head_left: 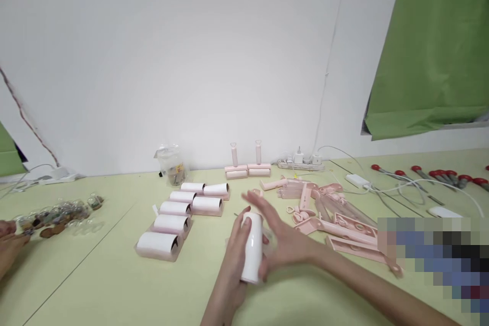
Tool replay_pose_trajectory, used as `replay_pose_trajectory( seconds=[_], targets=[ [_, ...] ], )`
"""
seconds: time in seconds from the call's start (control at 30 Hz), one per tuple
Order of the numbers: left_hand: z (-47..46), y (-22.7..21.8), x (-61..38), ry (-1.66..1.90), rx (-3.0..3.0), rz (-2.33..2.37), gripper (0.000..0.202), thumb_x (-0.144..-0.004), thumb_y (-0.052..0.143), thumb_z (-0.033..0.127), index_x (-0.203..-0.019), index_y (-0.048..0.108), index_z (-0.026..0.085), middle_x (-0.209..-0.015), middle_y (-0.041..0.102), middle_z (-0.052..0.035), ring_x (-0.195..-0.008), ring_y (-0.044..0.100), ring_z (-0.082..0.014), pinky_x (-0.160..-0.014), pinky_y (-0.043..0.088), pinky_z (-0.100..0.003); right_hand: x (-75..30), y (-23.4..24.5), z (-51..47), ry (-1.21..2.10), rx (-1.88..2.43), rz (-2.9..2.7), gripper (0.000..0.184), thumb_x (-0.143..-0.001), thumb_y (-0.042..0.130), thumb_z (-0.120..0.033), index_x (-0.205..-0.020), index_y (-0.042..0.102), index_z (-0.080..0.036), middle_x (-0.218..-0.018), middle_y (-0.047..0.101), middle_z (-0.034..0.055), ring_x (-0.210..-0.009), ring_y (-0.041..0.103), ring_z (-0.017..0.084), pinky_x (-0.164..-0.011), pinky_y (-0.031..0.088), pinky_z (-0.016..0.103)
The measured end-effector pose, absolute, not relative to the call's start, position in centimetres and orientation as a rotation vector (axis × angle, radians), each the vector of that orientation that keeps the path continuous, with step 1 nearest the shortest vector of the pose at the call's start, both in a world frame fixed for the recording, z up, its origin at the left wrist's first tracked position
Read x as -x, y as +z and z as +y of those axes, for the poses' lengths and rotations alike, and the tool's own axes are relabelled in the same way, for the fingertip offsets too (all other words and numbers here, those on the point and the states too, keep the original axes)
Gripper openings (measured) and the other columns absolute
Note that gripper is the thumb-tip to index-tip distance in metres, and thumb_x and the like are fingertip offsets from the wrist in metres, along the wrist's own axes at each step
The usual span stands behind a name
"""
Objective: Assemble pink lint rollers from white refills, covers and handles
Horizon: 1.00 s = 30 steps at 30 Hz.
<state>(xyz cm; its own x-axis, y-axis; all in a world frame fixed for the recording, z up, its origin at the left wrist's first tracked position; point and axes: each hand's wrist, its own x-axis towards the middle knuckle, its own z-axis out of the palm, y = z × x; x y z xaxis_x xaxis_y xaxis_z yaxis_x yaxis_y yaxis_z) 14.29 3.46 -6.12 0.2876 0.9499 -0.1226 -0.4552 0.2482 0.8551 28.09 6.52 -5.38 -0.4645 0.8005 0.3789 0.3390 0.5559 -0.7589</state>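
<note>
A glossy white lint roller refill (252, 252) stands tilted in my left hand (235, 249), whose thumb and fingers wrap round its left side. Close on its right is my right hand (284, 239), fingers spread and slightly blurred; I cannot tell whether it touches the roll. To the left, several white rolls (155, 242) lie in pale pink holders on the table. Pink plastic handles and covers (305, 196) are heaped to the right. Two assembled pink lint rollers (237, 170) stand upright against the wall.
A clear plastic container (171, 165) and a power strip (300, 163) sit along the wall. White cables cross the right side, near red-tipped grey tools (443, 174). At far left, another person's hand (11, 247) is beside small clear domes (61, 214).
</note>
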Motion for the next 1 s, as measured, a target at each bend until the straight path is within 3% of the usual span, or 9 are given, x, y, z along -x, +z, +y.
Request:
replay_pose_trajectory(
  seconds=[0.1, 0.17, 0.23, 0.33, 0.43, 0.6, 0.7, 0.8, 1.0],
  targets=[
    [3.9, -5.8, -13.7, 1.209, -0.750, 0.723, 0.044, -0.074, 0.050, 0.054, -0.107, 0.041, 0.026, -0.072, 0.054, 0.0025, -0.038, 0.046, -0.0061, -0.033, 0.037, -0.017, -28.6, -5.3, 11.6, 0.613, 1.437, -1.817, 0.042, -0.085, 0.042, -0.039, -0.124, 0.038, -0.022, -0.112, 0.052, 0.0079, -0.105, 0.046, 0.021, -0.088, 0.034, 0.038],
    [4.1, -5.5, -13.3, 1.309, -0.684, 0.712, 0.042, -0.073, 0.051, 0.054, -0.100, 0.043, 0.024, -0.072, 0.053, 0.0031, -0.039, 0.045, -0.0059, -0.032, 0.036, -0.017, -29.1, -5.8, 14.9, 0.634, 1.602, -1.809, 0.032, -0.082, 0.051, -0.036, -0.104, 0.054, -0.013, -0.094, 0.058, 0.0096, -0.091, 0.053, 0.023, -0.082, 0.038, 0.042],
    [4.1, -5.2, -12.9, 1.379, -0.626, 0.705, 0.041, -0.072, 0.053, 0.054, -0.098, 0.044, 0.024, -0.071, 0.052, 0.0033, -0.040, 0.045, -0.0057, -0.032, 0.036, -0.016, -29.5, -6.7, 17.1, 0.672, 1.719, -1.797, 0.025, -0.082, 0.053, -0.033, -0.096, 0.056, -0.013, -0.092, 0.058, 0.0064, -0.084, 0.055, 0.019, -0.076, 0.043, 0.039],
    [4.1, -4.9, -12.4, 1.439, -0.589, 0.679, 0.039, -0.071, 0.055, 0.051, -0.094, 0.045, 0.022, -0.071, 0.052, 0.0032, -0.040, 0.045, -0.0049, -0.032, 0.036, -0.016, -29.9, -7.5, 18.3, 0.714, 1.766, -1.766, 0.021, -0.085, 0.050, -0.031, -0.096, 0.055, -0.013, -0.093, 0.057, 0.0035, -0.076, 0.056, 0.014, -0.068, 0.047, 0.032],
    [4.3, -5.1, -12.1, 1.543, -0.561, 0.708, 0.037, -0.072, 0.055, 0.050, -0.094, 0.045, 0.023, -0.071, 0.052, 0.0031, -0.042, 0.047, -0.0055, -0.035, 0.039, -0.016, -29.9, -6.9, 17.5, 0.743, 1.659, -1.733, 0.021, -0.086, 0.048, -0.031, -0.096, 0.052, -0.013, -0.078, 0.057, 0.0008, -0.064, 0.055, 0.012, -0.058, 0.046, 0.026],
    [5.1, -6.0, -12.3, 1.647, -0.600, 0.788, 0.038, -0.075, 0.053, 0.048, -0.103, 0.041, 0.025, -0.072, 0.056, 0.0012, -0.061, 0.061, -0.0140, -0.057, 0.052, -0.028, -28.6, -4.7, 12.8, 0.890, 1.340, -1.774, 0.034, -0.089, 0.024, -0.041, -0.096, 0.048, -0.017, -0.050, 0.042, -0.0058, -0.046, 0.045, 0.012, -0.045, 0.035, 0.023],
    [5.4, -6.5, -12.6, 1.664, -0.571, 0.771, 0.041, -0.076, 0.052, 0.048, -0.108, 0.038, 0.026, -0.071, 0.057, 0.0006, -0.069, 0.064, -0.0180, -0.062, 0.052, -0.030, -27.3, -3.5, 9.6, 1.193, 1.037, -1.815, 0.039, -0.088, 0.022, -0.046, -0.091, 0.049, -0.018, -0.058, 0.049, -0.0026, -0.053, 0.048, 0.013, -0.054, 0.040, 0.026],
    [5.5, -6.8, -12.9, 1.660, -0.537, 0.772, 0.045, -0.075, 0.052, 0.050, -0.111, 0.037, 0.026, -0.071, 0.057, 0.0006, -0.069, 0.064, -0.0182, -0.062, 0.052, -0.029, -26.0, -3.0, 7.4, 1.409, 0.826, -1.751, 0.033, -0.087, 0.030, -0.049, -0.098, 0.044, -0.021, -0.074, 0.055, 0.0005, -0.069, 0.055, 0.016, -0.066, 0.044, 0.031],
    [5.1, -7.2, -13.4, 1.544, -0.596, 0.788, 0.047, -0.076, 0.048, 0.053, -0.115, 0.038, 0.027, -0.079, 0.059, -0.0014, -0.069, 0.063, -0.0168, -0.060, 0.050, -0.027, -24.3, -4.4, 6.4, 1.124, 0.954, -1.780, 0.028, -0.087, 0.031, -0.050, -0.096, 0.037, -0.024, -0.079, 0.056, 0.0009, -0.063, 0.058, 0.017, -0.058, 0.046, 0.030]
  ],
)
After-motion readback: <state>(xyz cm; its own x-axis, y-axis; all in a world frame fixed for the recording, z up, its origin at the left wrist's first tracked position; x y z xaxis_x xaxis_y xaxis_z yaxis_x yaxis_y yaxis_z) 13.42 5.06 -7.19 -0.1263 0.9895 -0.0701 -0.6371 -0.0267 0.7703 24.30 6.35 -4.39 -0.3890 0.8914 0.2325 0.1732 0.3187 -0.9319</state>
